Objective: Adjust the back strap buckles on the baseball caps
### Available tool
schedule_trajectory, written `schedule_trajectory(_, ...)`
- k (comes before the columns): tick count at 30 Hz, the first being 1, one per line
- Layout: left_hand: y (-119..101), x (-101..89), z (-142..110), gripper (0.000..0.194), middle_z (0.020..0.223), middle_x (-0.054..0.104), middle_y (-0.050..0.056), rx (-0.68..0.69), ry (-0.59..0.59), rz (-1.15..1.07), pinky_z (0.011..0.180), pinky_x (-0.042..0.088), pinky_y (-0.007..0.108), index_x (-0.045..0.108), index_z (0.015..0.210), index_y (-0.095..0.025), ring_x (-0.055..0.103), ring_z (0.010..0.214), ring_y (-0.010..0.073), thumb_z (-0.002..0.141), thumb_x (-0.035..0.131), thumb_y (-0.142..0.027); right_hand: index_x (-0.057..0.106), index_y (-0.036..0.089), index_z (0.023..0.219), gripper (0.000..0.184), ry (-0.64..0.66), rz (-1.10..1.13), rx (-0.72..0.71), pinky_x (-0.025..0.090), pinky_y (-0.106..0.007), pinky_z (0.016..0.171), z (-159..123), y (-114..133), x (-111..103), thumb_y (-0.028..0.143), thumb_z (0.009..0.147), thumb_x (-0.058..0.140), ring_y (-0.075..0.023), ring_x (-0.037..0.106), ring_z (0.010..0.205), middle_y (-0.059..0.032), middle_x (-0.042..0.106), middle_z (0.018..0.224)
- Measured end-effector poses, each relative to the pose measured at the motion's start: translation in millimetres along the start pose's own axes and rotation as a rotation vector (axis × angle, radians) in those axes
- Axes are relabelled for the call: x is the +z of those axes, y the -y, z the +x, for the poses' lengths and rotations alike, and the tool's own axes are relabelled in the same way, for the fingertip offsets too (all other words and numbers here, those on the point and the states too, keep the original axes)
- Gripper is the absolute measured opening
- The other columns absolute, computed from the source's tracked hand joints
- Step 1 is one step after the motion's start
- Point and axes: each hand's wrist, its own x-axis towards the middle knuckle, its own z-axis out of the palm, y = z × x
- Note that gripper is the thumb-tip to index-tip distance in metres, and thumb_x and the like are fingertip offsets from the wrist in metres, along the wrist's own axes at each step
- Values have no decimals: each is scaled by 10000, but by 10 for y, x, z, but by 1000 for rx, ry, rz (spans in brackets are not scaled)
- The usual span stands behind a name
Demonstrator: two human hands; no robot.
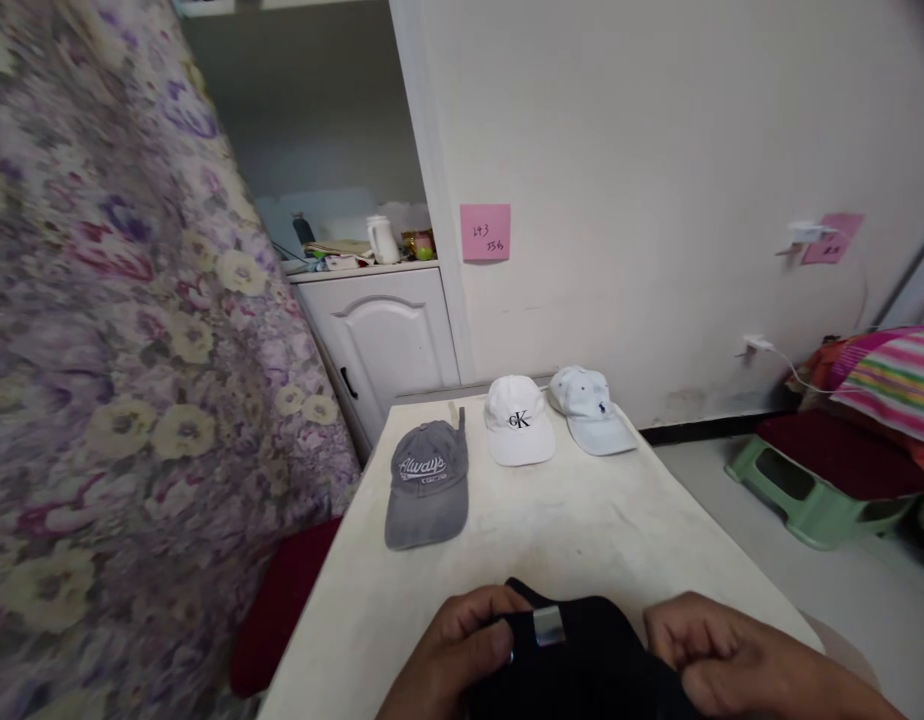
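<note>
Two hands grip black cap near table's edge.

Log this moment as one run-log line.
left hand: holds likely black cap by metal buckle | right hand: holds its other side | table: gray cap, white cap, pale blue cap, left to right

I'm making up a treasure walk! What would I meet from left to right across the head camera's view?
Flowery curtain → gray cap → white cap → pale blue cap → green stool.
</note>
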Motion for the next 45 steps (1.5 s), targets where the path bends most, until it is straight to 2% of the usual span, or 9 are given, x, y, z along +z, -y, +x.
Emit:
schedule_trajectory(5,82,-65,-42,188,683,570,-13,-8,77,-177,594,313,213,674,758,-162,452,601,84,801,765,-320,645,159,801,239,-154,303,-166,310,-196,546,92,-90,42,365,808,767,-74,397,574,43,476,642)
schedule_trajectory(11,66,-83,-112,196,750,612,6,-68,61,-46,630,328,212,696,786,-152,489,663,95,785,789,-325,691,155,865,300,-179,201,-114,333,-201,566,-20,-134,8,432,789,776,-79,431,592,28,526,679)
schedule_trajectory(17,43,-18,-81,260,859,681,48,-114,111,111,664,335,244,731,843,-155,534,735,133,752,797,-389,728,137,1051,474,-10,-39,33,377,-180,574,-39,-34,-65,493,745,793,-67,498,573,24,602,676)
schedule_trajectory(21,62,52,-56,347,752,623,21,-119,82,214,646,299,260,727,827,-137,482,681,127,724,793,-461,736,129,1045,531,88,-19,127,462,-205,617,201,41,46,402,616,888,-104,625,663,-53,737,843)
schedule_trajectory(23,79,65,-53,328,675,552,-21,-147,53,257,599,251,255,704,773,-151,404,610,100,700,805,-455,752,129,1018,531,133,-22,177,456,-186,597,342,51,153,375,575,908,-94,622,658,-27,736,822)
schedule_trajectory(26,89,50,-45,325,635,508,-46,-188,50,260,569,233,248,672,732,-176,372,581,95,676,817,-462,755,150,902,411,87,21,228,408,-145,509,492,34,302,254,543,927,-48,543,543,56,672,677)
schedule_trajectory(33,99,38,-25,389,671,525,-26,-208,18,261,582,265,248,634,730,-160,401,610,102,633,827,-483,711,151,845,389,88,93,233,369,-143,469,487,63,388,207,529,930,-33,485,497,72,628,639)
schedule_trajectory(39,65,169,-53,342,645,492,-41,-147,53,329,547,245,239,594,721,-171,371,589,95,698,777,-459,672,145,786,197,37,-82,112,352,-166,488,474,72,431,302,743,782,-58,473,545,54,576,645)
schedule_trajectory(45,4,187,-108,305,779,559,22,-118,121,279,654,299,264,655,837,-134,445,697,131,774,725,-424,644,158,819,198,43,-128,75,343,-200,519,436,119,455,328,791,742,-79,483,587,46,571,670)
